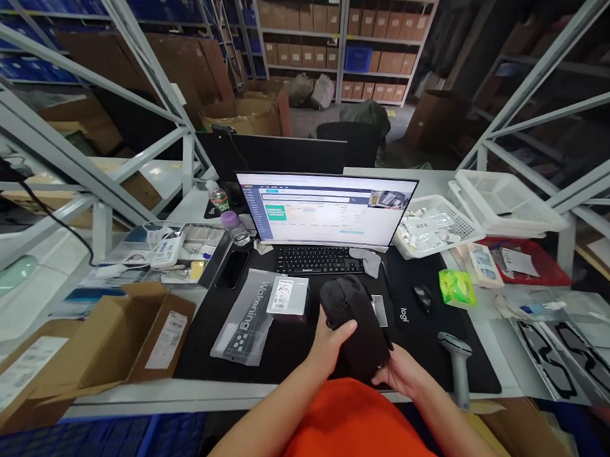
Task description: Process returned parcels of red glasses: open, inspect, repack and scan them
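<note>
A black zippered case (355, 313) is tilted in front of me above the desk mat, held from both ends. My left hand (331, 337) grips its left side, thumb lying across the top. At its lower right end, my right hand (397, 372) pinches the edge, with some fingers hidden underneath. Just left of the case stands a small box with a white printed label (288, 296). Beside that lies a frosted plastic bag marked "Wakening" (245, 317). A small clear-and-grey flat piece (379, 310) shows behind the case.
A monitor (329, 211) and keyboard (319, 260) stand behind. The mouse (423, 298), barcode scanner (457, 363) and green tissue pack (457, 288) are on the right, near a white basket (438, 227). An open cardboard box (119, 341) and phone (233, 269) sit left.
</note>
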Tool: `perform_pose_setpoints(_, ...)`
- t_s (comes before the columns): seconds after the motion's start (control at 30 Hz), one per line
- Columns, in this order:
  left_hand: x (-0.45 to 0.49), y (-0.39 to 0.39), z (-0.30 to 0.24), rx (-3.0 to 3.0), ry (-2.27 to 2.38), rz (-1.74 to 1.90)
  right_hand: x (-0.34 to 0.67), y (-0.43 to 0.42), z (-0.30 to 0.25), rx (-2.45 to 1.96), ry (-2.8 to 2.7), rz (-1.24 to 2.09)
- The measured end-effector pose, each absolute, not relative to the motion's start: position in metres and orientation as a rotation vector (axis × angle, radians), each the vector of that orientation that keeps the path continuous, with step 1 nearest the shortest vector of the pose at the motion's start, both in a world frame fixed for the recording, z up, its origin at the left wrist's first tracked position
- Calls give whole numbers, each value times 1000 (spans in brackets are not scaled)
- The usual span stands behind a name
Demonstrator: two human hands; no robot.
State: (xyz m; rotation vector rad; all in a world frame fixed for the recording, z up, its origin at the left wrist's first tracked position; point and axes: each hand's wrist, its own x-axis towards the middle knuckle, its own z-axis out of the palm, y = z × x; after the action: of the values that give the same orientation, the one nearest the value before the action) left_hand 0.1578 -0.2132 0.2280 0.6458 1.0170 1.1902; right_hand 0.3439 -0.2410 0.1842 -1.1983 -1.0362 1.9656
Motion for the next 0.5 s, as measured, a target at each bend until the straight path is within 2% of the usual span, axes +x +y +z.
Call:
perform_pose_setpoints(0.07, 153, -212, 227, 869, 1093, 1214, 358, -241, 192, -1351, -1226, 1697)
perform_pose_setpoints(0.13, 150, -211, 228, 1095, 1201, 1166, 370, -244, 207, -1470, -1400, 1230)
perform_pose_setpoints(0.23, 149, -205, 234, 1289, 1230, 996, 372, -247, 239, -1391, -1654, 580)
perform_pose_setpoints(0.37, 150, -195, 246, 1338, 1104, 677, 351, -229, 270, -1166, -2115, 239)
perform_pose_setpoints(0.5, 143, -200, 238, 1181, 1005, 617, 335, -207, 267, -1060, -2088, 142)
